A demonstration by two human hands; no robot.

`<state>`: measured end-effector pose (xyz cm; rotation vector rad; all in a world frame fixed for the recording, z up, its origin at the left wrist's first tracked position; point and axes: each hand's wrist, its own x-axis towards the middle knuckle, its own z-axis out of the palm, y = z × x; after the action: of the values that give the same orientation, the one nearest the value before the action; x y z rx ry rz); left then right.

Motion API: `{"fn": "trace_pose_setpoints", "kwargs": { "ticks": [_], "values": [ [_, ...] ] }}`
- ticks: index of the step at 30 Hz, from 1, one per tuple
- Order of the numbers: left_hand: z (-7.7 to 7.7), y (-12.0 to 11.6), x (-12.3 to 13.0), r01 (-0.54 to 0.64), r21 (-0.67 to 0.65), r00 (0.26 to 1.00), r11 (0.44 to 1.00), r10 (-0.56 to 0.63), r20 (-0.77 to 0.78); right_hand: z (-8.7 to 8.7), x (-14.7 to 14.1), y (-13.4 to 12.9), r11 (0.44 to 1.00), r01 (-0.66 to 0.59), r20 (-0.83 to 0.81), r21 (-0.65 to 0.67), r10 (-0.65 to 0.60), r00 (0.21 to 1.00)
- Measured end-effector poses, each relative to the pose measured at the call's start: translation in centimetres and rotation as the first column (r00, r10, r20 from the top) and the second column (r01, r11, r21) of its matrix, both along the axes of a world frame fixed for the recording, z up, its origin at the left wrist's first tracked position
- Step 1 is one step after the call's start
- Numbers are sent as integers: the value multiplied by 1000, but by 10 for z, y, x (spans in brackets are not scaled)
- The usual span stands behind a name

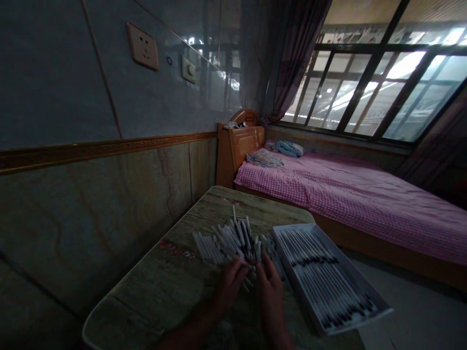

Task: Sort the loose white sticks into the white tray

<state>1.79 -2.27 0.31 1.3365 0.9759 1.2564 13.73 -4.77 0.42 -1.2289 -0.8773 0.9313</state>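
Note:
A loose pile of slim white pens [233,236], some with dark parts, lies on the table in front of me. My left hand [230,276] is at the near edge of the pile, its fingers curled together; what they hold, if anything, is hard to make out. Just right of it, my right hand [270,279] is closed around a few pens [258,249] whose ends stick up past the fingers. Beside my right hand lies a shallow white box [304,299] with similar pens laid in two rows, their dark parts lined up.
The wood-patterned table [146,291] has rounded corners and stands beside a tiled wall [156,189]. Beyond it is a bed [328,187] with a pink checked sheet and a wooden headboard [242,143]. A window [350,92] is behind the bed.

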Motion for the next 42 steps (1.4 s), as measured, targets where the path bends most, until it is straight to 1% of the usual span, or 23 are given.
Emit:
{"fn": "trace_pose_setpoints", "kwargs": {
  "ticks": [2,3,5,6,8,9,10,11,12,14,16,17,19,20,22,24,29,31,33,35,38,40,42],
  "values": [
    [-1,-2,8,104,-36,994,994,-103,24,7,-6,6,1000,-9,-56,-15,8,998],
    [-2,-3,11,137,-64,989,989,-133,59,9,-9,9,999,-17,-72,-29,15,997],
    [-3,-1,16,168,-121,977,978,-149,152,11,-13,14,998,-53,-68,-29,51,996],
    [-3,0,17,156,-145,973,977,-127,194,11,-13,16,998,-58,-49,-26,57,997],
    [-3,4,15,73,-188,967,979,-23,252,11,-6,20,999,-33,48,-9,33,998],
    [-3,6,13,23,-210,963,978,35,268,11,-1,21,1000,-7,144,3,7,990],
    [-2,8,11,-22,-232,956,972,89,279,11,6,22,1000,20,269,12,-23,963],
    [-2,11,8,-61,-255,948,965,135,287,10,12,22,999,36,420,13,-39,907],
    [-1,13,6,-85,-275,942,958,167,290,10,18,22,999,43,572,1,-36,819],
    [1,16,2,-109,-304,938,946,200,284,9,27,22,996,57,808,-68,21,589],
    [2,18,1,-126,-330,937,936,222,271,9,29,22,986,85,923,-143,102,371],
    [2,18,1,-132,-343,937,930,230,263,9,29,22,981,100,949,-168,133,285],
    [0,20,3,-139,-361,936,922,242,258,10,26,23,974,120,972,-190,169,163],
    [-1,20,3,-140,-363,934,921,245,260,11,25,24,973,126,976,-193,177,123],
    [-4,22,4,-138,-366,930,920,248,272,13,23,25,968,137,977,-208,199,77],
    [-6,23,5,-138,-366,922,920,255,293,17,22,26,957,154,969,-248,240,65],
    [-6,24,4,-131,-383,911,914,264,318,29,25,21,916,221,942,-336,326,80],
    [-5,24,3,-121,-391,907,913,262,330,32,32,16,896,245,929,-371,358,99],
    [-5,25,2,-117,-400,894,909,271,356,30,41,10,884,254,919,-394,372,129],
    [-6,26,1,-108,-421,872,901,289,394,25,51,2,898,229,924,-376,342,172],
    [-7,26,0,-86,-452,831,888,314,458,13,64,-10,944,132,923,-301,254,288],
    [-7,26,-1,-75,-465,808,882,327,490,6,67,-17,964,64,905,-260,220,365],
    [-7,26,-2,-65,-477,793,877,335,508,1,65,-22,973,20,889,-228,200,411]
  ]
}}
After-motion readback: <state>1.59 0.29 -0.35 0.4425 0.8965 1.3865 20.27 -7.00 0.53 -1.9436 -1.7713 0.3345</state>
